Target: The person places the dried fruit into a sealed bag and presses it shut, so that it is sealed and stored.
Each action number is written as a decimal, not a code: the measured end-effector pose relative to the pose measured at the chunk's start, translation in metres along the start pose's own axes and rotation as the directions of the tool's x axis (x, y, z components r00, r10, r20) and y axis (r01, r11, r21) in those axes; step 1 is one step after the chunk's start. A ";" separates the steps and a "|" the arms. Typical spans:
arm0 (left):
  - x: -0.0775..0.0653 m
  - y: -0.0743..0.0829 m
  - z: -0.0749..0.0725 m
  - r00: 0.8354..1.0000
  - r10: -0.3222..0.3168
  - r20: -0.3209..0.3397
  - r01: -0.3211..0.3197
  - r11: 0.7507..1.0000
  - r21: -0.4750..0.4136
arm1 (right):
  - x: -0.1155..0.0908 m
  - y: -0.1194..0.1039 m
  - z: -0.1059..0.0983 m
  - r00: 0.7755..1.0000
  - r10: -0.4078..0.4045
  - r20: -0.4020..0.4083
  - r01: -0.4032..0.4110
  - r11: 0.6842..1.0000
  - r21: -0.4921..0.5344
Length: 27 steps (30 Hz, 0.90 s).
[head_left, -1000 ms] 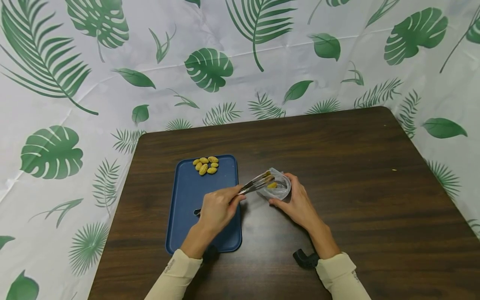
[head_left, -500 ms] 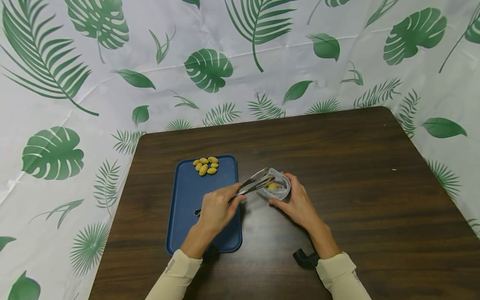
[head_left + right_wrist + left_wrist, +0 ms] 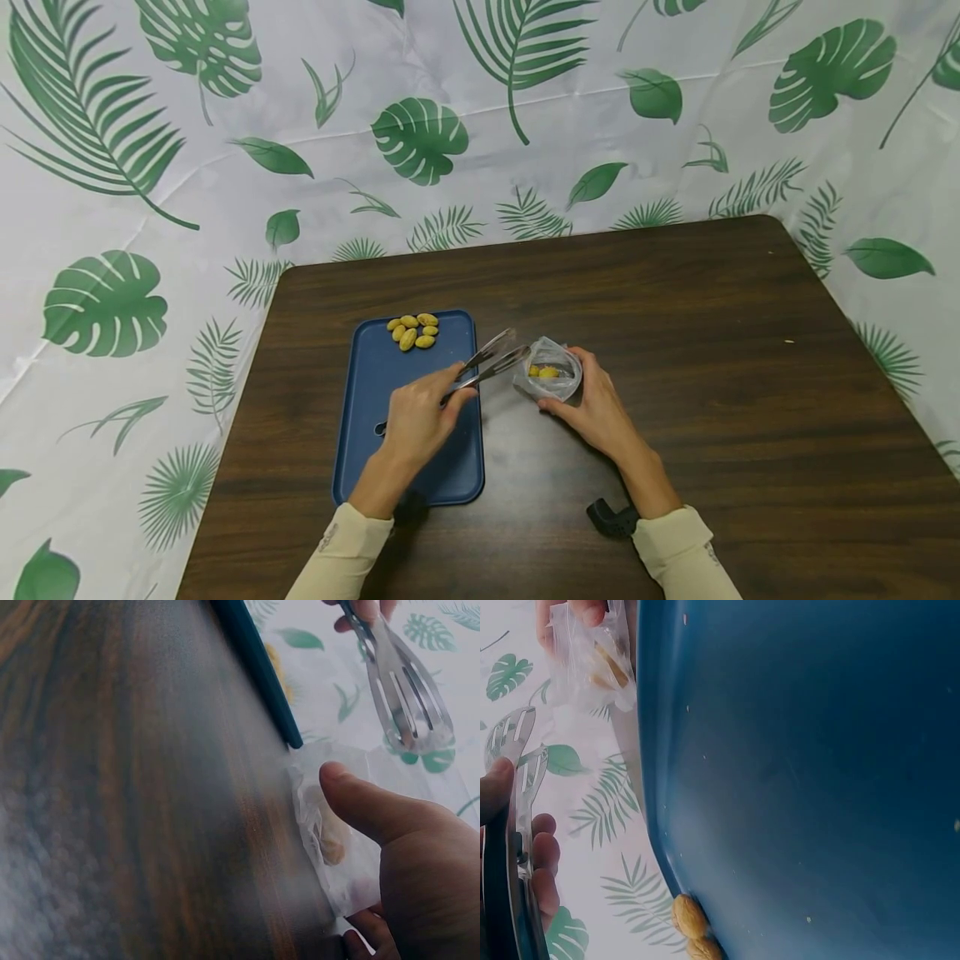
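Slotted metal tongs [image 3: 499, 364] within the curled left hand [image 3: 422, 415], crinkled translucent bag [image 3: 555, 388] in the pinching right hand [image 3: 596, 408].

The tongs [image 3: 394, 671] are glossy metal, the bag [image 3: 553, 388] plastic.

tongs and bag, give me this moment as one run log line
left hand: holds parted tongs | right hand: holds translucent bag, yellow pieces inside | blue tray: more yellow pieces, far end
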<state>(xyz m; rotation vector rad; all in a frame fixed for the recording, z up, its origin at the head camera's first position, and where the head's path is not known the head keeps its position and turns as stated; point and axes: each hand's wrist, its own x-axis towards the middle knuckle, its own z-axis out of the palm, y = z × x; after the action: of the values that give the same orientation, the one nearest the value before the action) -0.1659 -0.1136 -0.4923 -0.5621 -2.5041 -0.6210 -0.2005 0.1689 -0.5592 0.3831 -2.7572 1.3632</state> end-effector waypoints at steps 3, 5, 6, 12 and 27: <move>-0.001 -0.002 -0.001 1.000 -0.014 0.003 0.014 1.000 0.001 | 0.000 0.000 0.000 1.000 -0.002 -0.002 0.002 1.000 -0.003; -0.001 -0.003 -0.002 1.000 -0.023 0.006 0.023 1.000 0.002 | 0.000 0.000 0.001 1.000 -0.004 -0.003 0.004 1.000 -0.003; -0.002 -0.003 -0.003 1.000 -0.028 0.008 0.028 1.000 0.002 | 0.000 0.000 0.001 1.000 -0.004 -0.004 0.004 1.000 -0.003; -0.002 -0.006 -0.005 0.998 -0.054 0.012 0.054 0.998 0.008 | 0.000 0.000 0.001 1.000 -0.005 -0.006 0.005 1.000 -0.001; -0.003 -0.010 -0.012 0.996 -0.087 -0.005 0.087 0.996 0.029 | 0.000 0.000 0.001 1.000 -0.005 0.006 0.005 1.000 -0.010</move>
<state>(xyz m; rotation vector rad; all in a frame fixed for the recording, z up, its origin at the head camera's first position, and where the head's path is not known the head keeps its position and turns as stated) -0.1642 -0.1283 -0.4877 -0.4425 -2.5411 -0.6158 -0.2001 0.1683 -0.5601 0.3944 -2.7644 1.3490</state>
